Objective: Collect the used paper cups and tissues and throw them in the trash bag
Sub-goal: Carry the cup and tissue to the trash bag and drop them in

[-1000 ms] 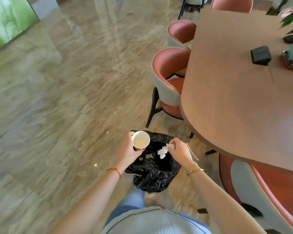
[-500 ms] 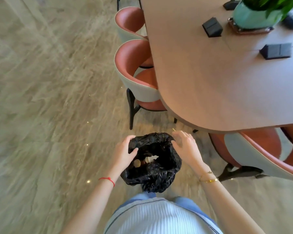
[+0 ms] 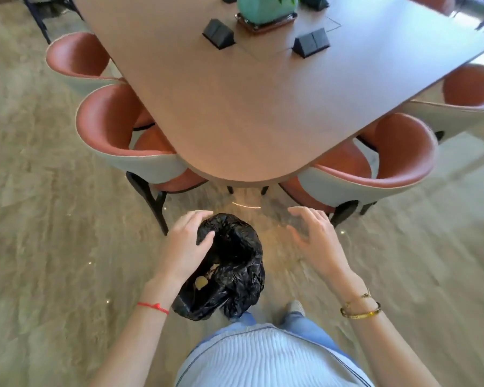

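Trash bag [image 3: 229, 263] hangs from your left hand [image 3: 183, 247], fingers curled over its rim, just short of the table [image 3: 263, 107], so keep that mouth wide while your empty, spread right hand [image 3: 315, 237] reaches for more litter.

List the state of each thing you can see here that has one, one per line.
black trash bag: mouth open, held up by its rim, some trash visible inside
left hand: grips the bag's rim, thumb over the edge
right hand: empty, fingers spread, apart from the bag
table: no cups or tissues visible on it
near chairs: pushed in under the table
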Available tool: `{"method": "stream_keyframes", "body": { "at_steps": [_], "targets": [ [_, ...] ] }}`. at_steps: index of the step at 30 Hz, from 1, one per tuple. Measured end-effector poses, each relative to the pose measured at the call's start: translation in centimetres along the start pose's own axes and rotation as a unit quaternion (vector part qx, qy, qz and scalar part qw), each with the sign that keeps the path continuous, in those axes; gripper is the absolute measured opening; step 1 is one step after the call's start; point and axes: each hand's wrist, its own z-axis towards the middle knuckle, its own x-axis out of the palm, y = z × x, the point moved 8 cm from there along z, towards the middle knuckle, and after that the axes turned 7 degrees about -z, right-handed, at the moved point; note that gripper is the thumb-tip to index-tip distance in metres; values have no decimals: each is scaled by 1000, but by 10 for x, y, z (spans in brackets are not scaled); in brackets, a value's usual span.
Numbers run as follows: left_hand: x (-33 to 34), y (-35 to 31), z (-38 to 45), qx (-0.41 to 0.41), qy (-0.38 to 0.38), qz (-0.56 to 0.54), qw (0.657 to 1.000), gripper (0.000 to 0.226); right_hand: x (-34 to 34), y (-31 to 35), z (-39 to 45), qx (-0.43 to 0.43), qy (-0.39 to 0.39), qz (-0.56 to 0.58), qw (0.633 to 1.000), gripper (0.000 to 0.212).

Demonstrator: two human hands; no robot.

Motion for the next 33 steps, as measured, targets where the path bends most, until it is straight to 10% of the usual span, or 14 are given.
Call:
{"method": "stream_keyframes", "body": {
  "at_steps": [33],
  "targets": [
    [440,-575,-103,417,335,-82,841,38,-312,-427,-441,468,-312,-37,826,32]
  ]
}}
